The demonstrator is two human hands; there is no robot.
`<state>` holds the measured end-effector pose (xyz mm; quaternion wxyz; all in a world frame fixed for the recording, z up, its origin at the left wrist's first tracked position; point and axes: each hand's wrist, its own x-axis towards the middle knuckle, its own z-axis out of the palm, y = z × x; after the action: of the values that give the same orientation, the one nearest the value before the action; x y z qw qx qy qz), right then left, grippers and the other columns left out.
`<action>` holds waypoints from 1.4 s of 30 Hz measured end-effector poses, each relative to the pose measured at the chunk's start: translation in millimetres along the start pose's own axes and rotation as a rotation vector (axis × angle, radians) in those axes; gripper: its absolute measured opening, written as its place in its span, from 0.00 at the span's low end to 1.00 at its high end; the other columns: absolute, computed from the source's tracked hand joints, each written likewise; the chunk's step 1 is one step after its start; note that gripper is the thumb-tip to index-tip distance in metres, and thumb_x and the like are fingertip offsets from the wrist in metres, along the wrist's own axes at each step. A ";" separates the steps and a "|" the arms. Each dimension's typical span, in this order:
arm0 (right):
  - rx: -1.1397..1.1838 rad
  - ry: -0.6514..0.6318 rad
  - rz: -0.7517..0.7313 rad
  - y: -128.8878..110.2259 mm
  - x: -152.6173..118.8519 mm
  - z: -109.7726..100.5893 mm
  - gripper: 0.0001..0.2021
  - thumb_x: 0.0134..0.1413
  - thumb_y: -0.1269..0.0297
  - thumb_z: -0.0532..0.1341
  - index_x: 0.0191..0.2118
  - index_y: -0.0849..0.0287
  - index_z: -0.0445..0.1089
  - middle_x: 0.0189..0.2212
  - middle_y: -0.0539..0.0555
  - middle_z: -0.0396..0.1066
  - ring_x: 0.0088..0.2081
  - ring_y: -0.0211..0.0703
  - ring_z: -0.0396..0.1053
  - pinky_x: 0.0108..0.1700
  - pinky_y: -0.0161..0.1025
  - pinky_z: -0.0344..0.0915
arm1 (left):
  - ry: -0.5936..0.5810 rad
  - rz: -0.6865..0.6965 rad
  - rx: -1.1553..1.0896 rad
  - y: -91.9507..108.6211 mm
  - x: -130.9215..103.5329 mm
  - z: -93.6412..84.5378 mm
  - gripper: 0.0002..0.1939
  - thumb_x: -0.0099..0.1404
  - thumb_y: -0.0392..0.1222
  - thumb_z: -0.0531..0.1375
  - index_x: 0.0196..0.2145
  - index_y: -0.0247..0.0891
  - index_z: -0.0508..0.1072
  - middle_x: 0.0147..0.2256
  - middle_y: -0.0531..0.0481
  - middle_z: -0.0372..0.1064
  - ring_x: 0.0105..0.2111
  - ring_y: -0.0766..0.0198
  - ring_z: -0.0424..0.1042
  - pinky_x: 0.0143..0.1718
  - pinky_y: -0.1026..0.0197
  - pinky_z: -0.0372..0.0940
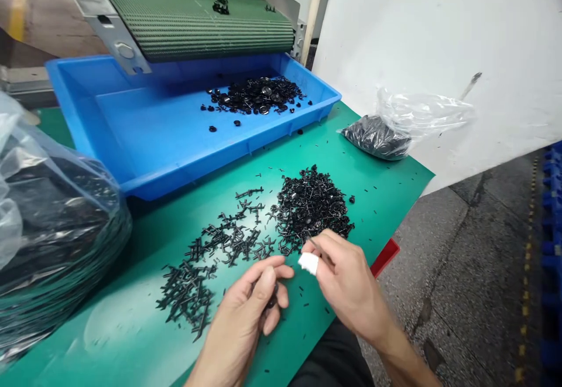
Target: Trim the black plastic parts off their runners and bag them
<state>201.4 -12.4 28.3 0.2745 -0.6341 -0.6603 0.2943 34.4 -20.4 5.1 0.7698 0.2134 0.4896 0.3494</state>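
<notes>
A left hand (pixel 246 311) and a right hand (pixel 346 284) come in from the bottom of the frame, nearest the camera, over a green table (pixel 118 331). The left hand is half closed, thumb laid across bent fingers, cupping a few black pieces (pixel 271 300) — probably so none slip out. The right hand is nearly closed, finger and thumb drawn together, with a white cover (pixel 309 263) at the thumb tip, perhaps for protection or grip. A thin dark shape shows between its fingers; I cannot tell what it is, or whether it is gripped.

Just beyond the right hand, at the centre, is a dense heap of black parts (pixel 309 205), likely kept there for easy reach. Loose black sticks (pixel 187 290) lie left of it, largely apart from the heap, which suggests sorting.

In the upper left, a blue tray (pixel 144 141) sits below the end of a green belt (pixel 211 36), apparently to catch what drops; more small black parts (pixel 259 95) lie inside it. A large clear bag (pixel 57 223) with dark contents fills the left edge. A smaller bag (pixel 380 138) rests at upper right — well apart from the hands, seemingly out of their way.
</notes>
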 end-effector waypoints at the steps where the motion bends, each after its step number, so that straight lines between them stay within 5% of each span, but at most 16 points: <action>1: 0.024 -0.029 -0.008 -2.6 -3.0 3.1 0.10 0.56 0.79 0.52 0.32 0.56 0.65 0.32 0.47 0.66 0.34 0.36 0.65 0.35 0.33 0.57 | -0.007 0.007 0.002 -0.8 0.1 0.8 0.15 0.64 0.51 0.60 0.44 0.40 0.74 0.28 0.52 0.69 0.19 0.74 0.54 0.22 0.70 0.54; 8: -0.080 0.059 0.053 14.1 -23.3 4.4 0.16 0.55 0.79 0.51 0.43 0.55 0.67 0.39 0.50 0.67 0.42 0.40 0.66 0.44 0.37 0.61 | 0.055 0.026 -0.189 5.2 -3.0 0.5 0.12 0.63 0.48 0.62 0.34 0.36 0.76 0.25 0.53 0.63 0.21 0.72 0.55 0.17 0.71 0.50; 13: -0.141 -0.097 -0.012 5.6 -25.5 13.1 0.14 0.61 0.73 0.51 0.47 0.54 0.69 0.39 0.51 0.67 0.38 0.40 0.68 0.42 0.36 0.63 | 0.054 0.026 -0.392 7.8 -4.4 -1.6 0.16 0.62 0.50 0.62 0.24 0.35 0.72 0.18 0.58 0.55 0.14 0.76 0.46 0.14 0.71 0.48; 16: -0.229 -0.178 -0.050 -5.4 -18.2 24.0 0.14 0.60 0.74 0.50 0.45 0.56 0.70 0.37 0.52 0.67 0.35 0.40 0.68 0.37 0.36 0.63 | 0.064 0.030 -0.311 7.4 -7.6 -2.2 0.12 0.62 0.49 0.62 0.31 0.35 0.76 0.17 0.60 0.54 0.14 0.76 0.44 0.13 0.72 0.45; 20: -0.191 -0.147 -0.054 -7.9 -16.7 24.8 0.14 0.59 0.75 0.49 0.43 0.57 0.69 0.38 0.53 0.67 0.36 0.41 0.68 0.38 0.37 0.64 | 0.101 0.053 -0.104 5.4 -10.6 -2.4 0.13 0.61 0.46 0.65 0.40 0.36 0.76 0.27 0.53 0.66 0.20 0.74 0.55 0.15 0.72 0.49; 25: -0.032 -0.118 -0.085 -14.8 -26.2 8.3 0.17 0.61 0.75 0.48 0.48 0.53 0.68 0.39 0.51 0.66 0.38 0.40 0.68 0.41 0.38 0.66 | -0.026 0.028 0.128 1.9 -4.7 -0.9 0.16 0.61 0.47 0.65 0.45 0.38 0.76 0.24 0.55 0.64 0.19 0.75 0.54 0.19 0.70 0.49; 30: 0.047 -0.177 -0.115 -17.7 -31.5 -3.6 0.27 0.55 0.80 0.47 0.58 0.50 0.61 0.45 0.51 0.66 0.43 0.40 0.68 0.47 0.39 0.67 | -0.049 0.041 0.026 1.2 4.4 3.0 0.14 0.59 0.43 0.67 0.43 0.38 0.77 0.24 0.54 0.64 0.22 0.73 0.55 0.22 0.70 0.52; 34: -0.091 -0.059 -0.118 -5.5 -40.7 -0.2 0.28 0.56 0.79 0.46 0.61 0.58 0.56 0.42 0.55 0.72 0.41 0.43 0.71 0.43 0.39 0.69 | -0.031 0.012 -0.073 1.3 6.4 5.9 0.15 0.58 0.42 0.67 0.43 0.36 0.77 0.28 0.51 0.67 0.23 0.73 0.58 0.24 0.70 0.56; 38: -0.288 0.068 -0.109 -1.2 -48.6 9.8 0.18 0.60 0.77 0.45 0.51 0.59 0.63 0.30 0.54 0.74 0.31 0.45 0.72 0.31 0.38 0.67 | -0.024 0.024 -0.070 0.0 4.9 8.7 0.10 0.58 0.41 0.68 0.37 0.35 0.77 0.29 0.50 0.69 0.21 0.75 0.56 0.23 0.71 0.56; 42: -0.387 0.087 -0.140 -6.5 -48.4 19.0 0.15 0.61 0.77 0.44 0.37 0.58 0.66 0.29 0.54 0.71 0.32 0.46 0.71 0.33 0.39 0.65 | -0.010 0.068 -0.085 -4.4 3.8 10.8 0.09 0.56 0.39 0.69 0.34 0.36 0.77 0.29 0.50 0.70 0.21 0.74 0.57 0.23 0.71 0.56</action>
<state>185.3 -61.6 20.7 0.1957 -0.6396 -0.7345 0.1147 46.7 -20.3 4.6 0.7682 0.1989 0.4629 0.3949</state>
